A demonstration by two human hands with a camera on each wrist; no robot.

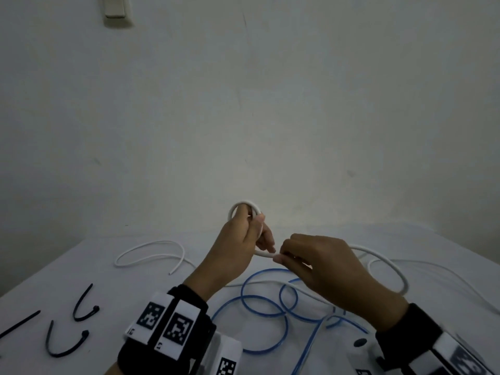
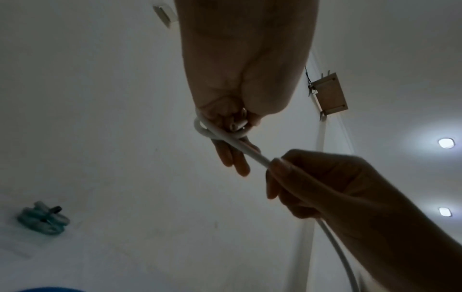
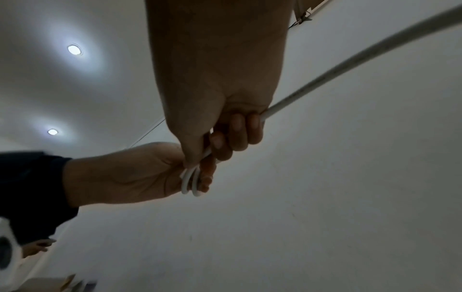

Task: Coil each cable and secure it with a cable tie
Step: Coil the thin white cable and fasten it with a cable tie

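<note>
White cable point(image 1: 244, 205), the thick one, is held up at the centre of the head view, just above the lower third of the frame, between both hands. Left hand point(image 1: 238, 240) grips a small coil of it: the left wrist view shows loops point(image 2: 220, 134) wrapped at the base of the fingers point(image 2: 232, 158), with the cut cable end pinned under the thumb. Right hand point(image 1: 322, 266) is curled round the same cable just right of the coil, thumb and forefinger pinching it where it leaves the left hand; the right wrist view shows the fingers point(image 3: 237, 132) closed over the cable, which exits toward the upper right of that frame. The two hands nearly touch.

From the right hand the white cable arcs to the right of the head view and drops in a wide bend onto the white table point(image 1: 135, 293). A blue cable point(image 1: 259, 307) lies in loose overlapping loops on the table directly below the hands, running off the bottom edge. A thin white cable point(image 1: 151, 253) lies in an open loop to the left of the left hand, and more thin white cable trails to the right edge.

Three black cable ties point(image 1: 65, 342) lie at the lower left of the head view, two bent into hooks and one straight, well apart from the cables. A wall switch point(image 1: 116, 6) sits at the upper left. Both wrists carry black bands with printed markers point(image 1: 165, 320).
</note>
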